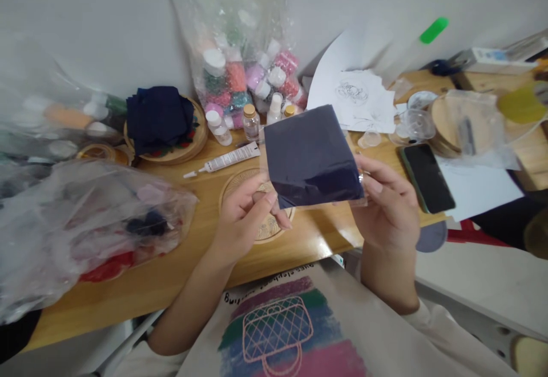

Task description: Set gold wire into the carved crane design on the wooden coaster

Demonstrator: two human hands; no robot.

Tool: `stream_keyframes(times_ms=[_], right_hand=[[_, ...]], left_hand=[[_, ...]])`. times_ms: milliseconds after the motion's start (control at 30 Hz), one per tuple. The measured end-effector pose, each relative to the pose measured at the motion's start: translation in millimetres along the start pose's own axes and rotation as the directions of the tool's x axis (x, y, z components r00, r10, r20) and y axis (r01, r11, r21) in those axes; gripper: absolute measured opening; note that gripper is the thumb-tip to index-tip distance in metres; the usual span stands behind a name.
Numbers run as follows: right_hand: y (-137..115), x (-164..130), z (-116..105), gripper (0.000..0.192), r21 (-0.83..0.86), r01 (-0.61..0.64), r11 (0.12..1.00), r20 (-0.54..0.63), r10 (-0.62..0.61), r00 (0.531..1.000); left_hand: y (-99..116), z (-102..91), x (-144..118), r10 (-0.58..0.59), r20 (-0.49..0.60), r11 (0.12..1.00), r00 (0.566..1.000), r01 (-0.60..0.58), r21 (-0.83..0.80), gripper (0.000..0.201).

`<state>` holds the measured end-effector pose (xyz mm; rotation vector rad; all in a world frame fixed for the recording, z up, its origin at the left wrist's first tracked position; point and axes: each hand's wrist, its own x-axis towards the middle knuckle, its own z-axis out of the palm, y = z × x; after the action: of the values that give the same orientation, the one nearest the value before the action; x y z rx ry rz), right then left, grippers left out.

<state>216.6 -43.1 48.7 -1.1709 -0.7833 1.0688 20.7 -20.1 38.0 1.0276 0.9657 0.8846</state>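
Between my two hands is a clear plastic packet point(311, 157) with a folded dark navy sheet inside, raised and tilted above the table. My left hand point(250, 209) pinches its lower left corner between thumb and fingers. At the lower right edge, my right hand point(385, 200) grips the packet with thumb and fingertips. Below the left hand a round carved wooden disc point(229, 186) lies on the table, partly covered by hand and packet. A white tube with a nozzle point(231, 158) lies just behind the left hand.
Navy cloth pieces point(159, 116) sit on a round wooden box at left. Bags of bead bottles point(235, 80) stand against the wall. A crumpled plastic bag point(98, 223) covers the left side. Small bottles point(250, 121), drawn paper point(353, 94) and a phone point(427, 177) lie around.
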Motion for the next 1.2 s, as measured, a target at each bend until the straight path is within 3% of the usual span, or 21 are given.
stream_keyframes(times_ms=[333, 533, 1000, 1200], right_hand=[[5.4, 3.2, -2.0, 0.019, 0.058, -0.01, 0.998, 0.02, 0.008, 1.0], [10.7, 5.7, -2.0, 0.013, 0.055, 0.057, 0.997, -0.02, -0.056, 0.998], [11.8, 9.4, -0.7, 0.013, 0.062, 0.063, 0.996, -0.016, -0.062, 0.998], [11.3, 8.8, 0.3, 0.013, 0.058, 0.05, 0.997, -0.002, -0.05, 0.999]], left_hand=[[-3.3, 1.4, -2.8, -0.013, 0.016, 0.99, 1.0, 0.011, 0.142, 0.041], [-7.9, -1.2, -2.4, 0.01, 0.107, 0.97, 0.994, -0.036, 0.24, 0.017], [-6.7, -3.0, -3.8, 0.04, 0.096, 0.957, 0.995, -0.066, 0.281, 0.018], [-7.4, -3.5, -4.5, 0.025, 0.103, 0.958, 0.994, -0.053, 0.282, 0.027]])
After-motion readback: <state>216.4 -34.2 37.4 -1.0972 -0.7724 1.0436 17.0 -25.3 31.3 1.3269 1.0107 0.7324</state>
